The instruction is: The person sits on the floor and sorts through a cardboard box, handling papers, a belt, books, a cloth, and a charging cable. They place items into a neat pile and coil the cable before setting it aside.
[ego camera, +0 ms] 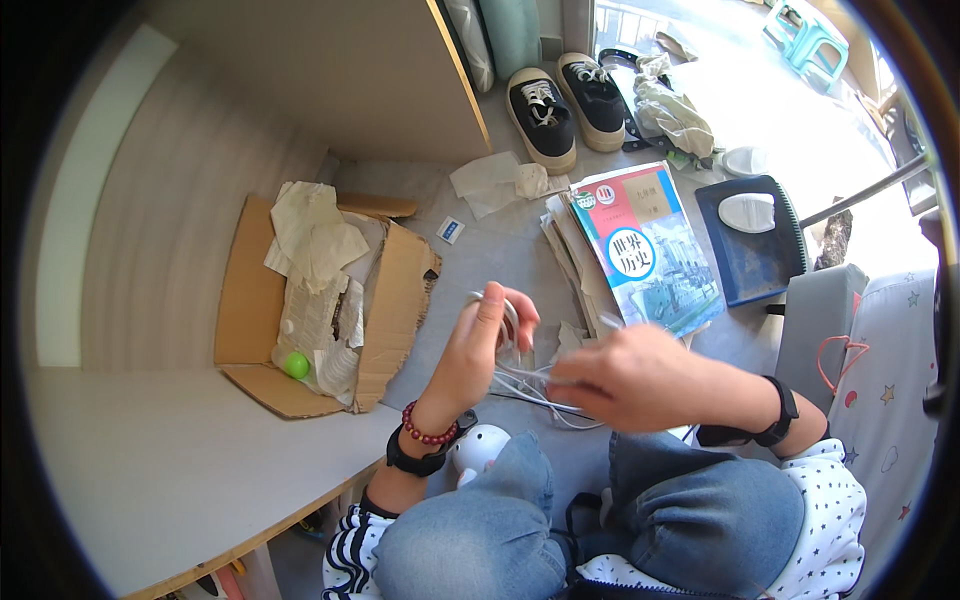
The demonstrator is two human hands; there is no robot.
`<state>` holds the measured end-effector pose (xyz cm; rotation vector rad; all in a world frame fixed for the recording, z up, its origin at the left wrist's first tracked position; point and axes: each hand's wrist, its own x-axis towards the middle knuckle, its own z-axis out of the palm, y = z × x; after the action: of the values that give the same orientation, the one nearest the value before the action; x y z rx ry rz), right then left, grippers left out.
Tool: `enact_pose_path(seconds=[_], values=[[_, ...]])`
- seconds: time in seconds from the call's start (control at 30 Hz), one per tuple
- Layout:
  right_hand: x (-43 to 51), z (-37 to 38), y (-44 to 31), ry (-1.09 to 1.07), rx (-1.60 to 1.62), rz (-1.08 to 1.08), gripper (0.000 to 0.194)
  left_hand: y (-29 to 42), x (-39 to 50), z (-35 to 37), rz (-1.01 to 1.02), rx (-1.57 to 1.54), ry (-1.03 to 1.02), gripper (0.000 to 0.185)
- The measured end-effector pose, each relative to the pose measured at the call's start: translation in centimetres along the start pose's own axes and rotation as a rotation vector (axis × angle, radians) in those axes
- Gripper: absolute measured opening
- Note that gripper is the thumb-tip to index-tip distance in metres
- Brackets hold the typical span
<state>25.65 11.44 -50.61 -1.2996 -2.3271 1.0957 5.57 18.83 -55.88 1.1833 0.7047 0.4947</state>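
A white cable (510, 330) is looped in a small coil around the fingers of my left hand (480, 341), thumb up. To the right, my right hand (630, 379) pinches a stretch of the same cable; motion blurs it. A pale cable end sticks up above those knuckles. More loose white cable (551, 405) hangs or lies below, between my hands and above my knees. Just beyond my right hand lies a stack of books and papers, topped by a history textbook (652, 251). Part of the cable is hidden behind my fingers.
At left, an open cardboard box (397, 300) holds crumpled paper, clear plastic packaging and a green ball (297, 365). Black sneakers (541, 120) stand at the back. A blue dustpan (750, 262) lies right of the books. A round white object (480, 448) sits by my left knee.
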Motion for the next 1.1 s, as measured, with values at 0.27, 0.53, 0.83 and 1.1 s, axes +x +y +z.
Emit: enact_pose_path(seconds=[0.27,0.53,0.83,1.1], values=[[0.7,-2.4,1.9,0.371,-0.095,-0.27,0.02,3.4,-2.1,0.6,-0.238,-0.043,-0.748,0.063],[1.4,0.3,5.0,-0.114,0.628,0.212,0.024,5.7,-2.2,-1.6,0.271,-1.088,-0.597,0.056],[-2.8,-6.7,9.8,0.203,0.878,0.191,0.03,8.7,-4.4,-5.6,0.692,-1.271,-0.454,0.05],[-5.1,-13.1,14.5,1.041,1.925,-0.426,0.037,9.7,-6.9,-3.8,0.839,-1.178,-0.556,0.053]])
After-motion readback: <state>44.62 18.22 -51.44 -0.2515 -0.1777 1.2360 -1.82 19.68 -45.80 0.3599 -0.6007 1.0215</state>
